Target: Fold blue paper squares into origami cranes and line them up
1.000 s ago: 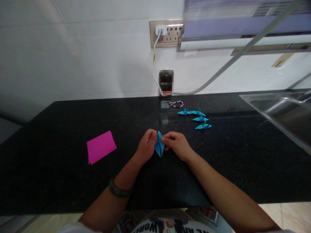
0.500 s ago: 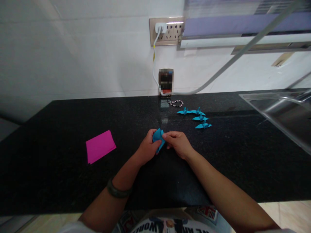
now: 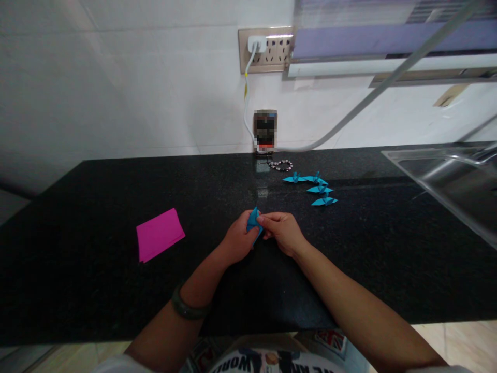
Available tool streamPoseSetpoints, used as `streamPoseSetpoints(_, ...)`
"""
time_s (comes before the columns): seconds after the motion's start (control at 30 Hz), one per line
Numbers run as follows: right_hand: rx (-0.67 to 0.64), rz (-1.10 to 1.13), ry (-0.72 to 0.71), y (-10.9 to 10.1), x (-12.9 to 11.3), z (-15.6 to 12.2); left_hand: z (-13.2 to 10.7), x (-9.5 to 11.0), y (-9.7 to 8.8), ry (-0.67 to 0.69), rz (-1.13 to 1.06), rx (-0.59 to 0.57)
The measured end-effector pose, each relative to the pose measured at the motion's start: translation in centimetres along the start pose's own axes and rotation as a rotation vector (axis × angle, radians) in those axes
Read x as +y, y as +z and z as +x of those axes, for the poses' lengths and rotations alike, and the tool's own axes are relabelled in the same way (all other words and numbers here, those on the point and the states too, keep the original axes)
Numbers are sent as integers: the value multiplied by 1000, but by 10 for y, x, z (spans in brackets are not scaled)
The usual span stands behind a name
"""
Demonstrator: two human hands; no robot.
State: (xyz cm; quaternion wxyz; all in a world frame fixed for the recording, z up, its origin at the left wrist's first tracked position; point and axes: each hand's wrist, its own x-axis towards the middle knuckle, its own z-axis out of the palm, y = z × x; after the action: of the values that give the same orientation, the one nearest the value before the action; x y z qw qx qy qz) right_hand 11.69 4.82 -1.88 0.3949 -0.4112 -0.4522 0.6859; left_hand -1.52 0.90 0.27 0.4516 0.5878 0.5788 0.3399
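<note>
A partly folded piece of blue origami paper (image 3: 253, 219) is held between my two hands just above the dark counter. My left hand (image 3: 239, 235) grips its left side, thumb across the front and fingers behind. With thumb and index finger, my right hand (image 3: 284, 229) pinches the paper's right edge. Several finished blue paper cranes (image 3: 322, 190) stand beyond my right hand, clustered to the right. Off to the left lies a small stack of pink paper sheets (image 3: 160, 235), untouched.
The black stone counter (image 3: 89, 290) runs up to a white wall. A phone-like device (image 3: 265, 129), blurred, leans there with a cable and a beaded strap (image 3: 285, 166). A steel sink (image 3: 458, 181) is at the right. A socket strip (image 3: 274, 54) sits above.
The paper's upper flaps, spread apart before, now look narrower and closer together. My left hand has shifted slightly right, while the right hand keeps its pinch.
</note>
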Motion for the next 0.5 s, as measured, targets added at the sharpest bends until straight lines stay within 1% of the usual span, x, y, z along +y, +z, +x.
streamPoseSetpoints(0.1,0,2,-6,-1,0,0,-1,1,-1,-9,15,-23)
streamPoseSetpoints(0.3,-18,-8,-31,-3,-2,2,-1,-2,-1,17,12,-40)
streamPoseSetpoints(0.5,-6,7,-15,-2,-3,1,-1,-3,-3,8,29,-57)
